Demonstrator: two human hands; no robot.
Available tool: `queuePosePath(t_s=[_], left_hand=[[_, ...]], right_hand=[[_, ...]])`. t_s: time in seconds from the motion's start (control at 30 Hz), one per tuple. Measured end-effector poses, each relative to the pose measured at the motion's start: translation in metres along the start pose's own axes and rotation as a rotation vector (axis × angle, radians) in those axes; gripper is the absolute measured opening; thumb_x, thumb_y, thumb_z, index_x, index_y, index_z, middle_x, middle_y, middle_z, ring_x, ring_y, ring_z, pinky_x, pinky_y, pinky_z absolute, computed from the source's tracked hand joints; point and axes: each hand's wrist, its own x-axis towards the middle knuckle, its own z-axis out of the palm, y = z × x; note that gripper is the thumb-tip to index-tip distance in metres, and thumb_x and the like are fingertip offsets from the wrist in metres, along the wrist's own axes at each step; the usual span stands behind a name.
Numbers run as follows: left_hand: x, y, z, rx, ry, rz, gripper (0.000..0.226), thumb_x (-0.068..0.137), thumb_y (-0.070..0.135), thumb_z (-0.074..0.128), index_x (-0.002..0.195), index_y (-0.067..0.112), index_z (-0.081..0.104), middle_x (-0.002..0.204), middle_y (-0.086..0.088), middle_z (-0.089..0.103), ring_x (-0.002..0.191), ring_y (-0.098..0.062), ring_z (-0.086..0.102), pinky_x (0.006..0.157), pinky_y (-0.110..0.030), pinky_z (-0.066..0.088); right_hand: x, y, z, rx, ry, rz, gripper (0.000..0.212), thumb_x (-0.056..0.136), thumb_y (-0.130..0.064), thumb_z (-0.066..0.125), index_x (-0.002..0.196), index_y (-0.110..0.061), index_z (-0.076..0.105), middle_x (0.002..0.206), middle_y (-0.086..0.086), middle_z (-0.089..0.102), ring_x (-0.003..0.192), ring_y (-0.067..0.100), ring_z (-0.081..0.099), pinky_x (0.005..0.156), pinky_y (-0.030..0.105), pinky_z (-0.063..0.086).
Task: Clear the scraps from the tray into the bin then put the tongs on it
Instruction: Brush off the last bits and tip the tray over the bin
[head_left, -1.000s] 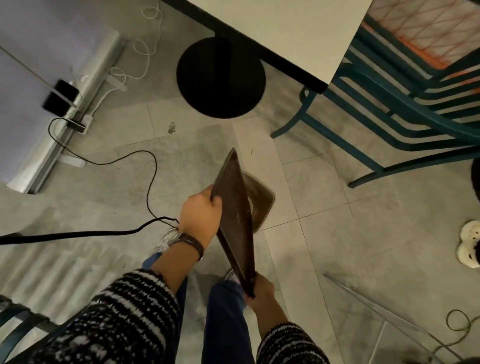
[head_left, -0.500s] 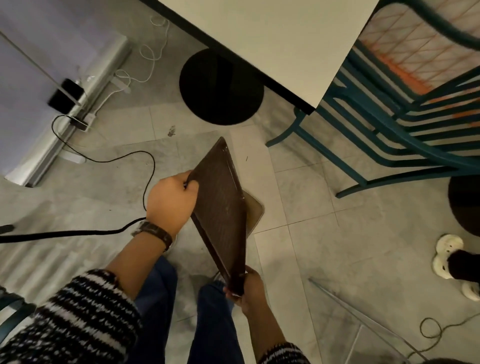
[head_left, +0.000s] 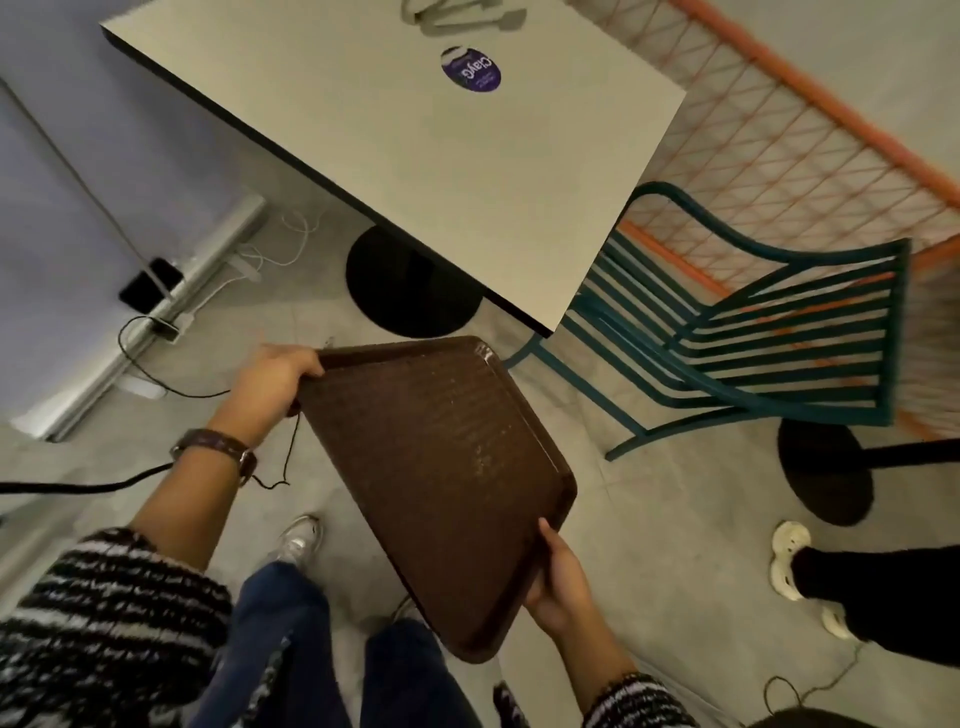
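A dark brown plastic tray (head_left: 441, 483) is held nearly flat in front of me, above the floor, its surface showing only faint pale specks. My left hand (head_left: 275, 382) grips its far left corner. My right hand (head_left: 558, 587) grips its near right edge. Pale tongs (head_left: 457, 15) lie on the white table (head_left: 415, 156) at the far edge of the view. The bin is hidden, out of sight under the tray.
The table's black round base (head_left: 410, 291) stands just beyond the tray. A teal metal chair (head_left: 727, 332) is at the right. Another person's foot in a white shoe (head_left: 789, 561) stands at the right. Cables (head_left: 156, 384) trail over the floor at the left.
The tray has swung from steeply tilted on edge to nearly level and has risen. My view has lifted, bringing the tabletop and tongs into sight. The bin has gone out of view.
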Motion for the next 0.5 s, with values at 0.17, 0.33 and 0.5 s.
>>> queuePosePath(t_s=[0.17, 0.33, 0.5], left_hand=[[0.015, 0.035, -0.037, -0.051, -0.151, -0.052, 0.015, 0.074, 0.015, 0.053, 0.061, 0.010, 0.048, 0.048, -0.006, 0.044, 0.035, -0.013, 0.039, 0.034, -0.012, 0.025], [0.040, 0.084, -0.077, -0.125, -0.326, -0.031, 0.020, 0.090, 0.035, 0.047, 0.088, 0.018, 0.057, 0.065, -0.002, 0.052, 0.042, -0.010, 0.045, 0.046, -0.021, 0.038], [0.040, 0.112, -0.111, -0.157, -0.559, -0.015, 0.030, 0.093, 0.041, 0.041, 0.107, 0.023, 0.060, 0.081, 0.009, 0.072, 0.069, -0.009, 0.064, 0.058, -0.024, 0.054]], right_hand=[[-0.051, -0.013, 0.015, 0.016, 0.002, -0.084, 0.011, 0.092, -0.014, 0.046, 0.095, -0.010, 0.056, 0.062, 0.008, 0.066, 0.046, 0.018, 0.058, 0.044, 0.025, 0.048], [-0.108, -0.013, 0.061, 0.108, -0.175, -0.199, 0.005, 0.091, -0.011, 0.048, 0.090, -0.011, 0.053, 0.068, 0.011, 0.069, 0.043, 0.021, 0.064, 0.030, 0.021, 0.043], [-0.131, -0.002, 0.139, 0.164, -0.223, -0.318, 0.020, 0.091, -0.011, 0.049, 0.110, -0.009, 0.052, 0.081, 0.020, 0.071, 0.052, 0.029, 0.068, 0.041, 0.032, 0.056]])
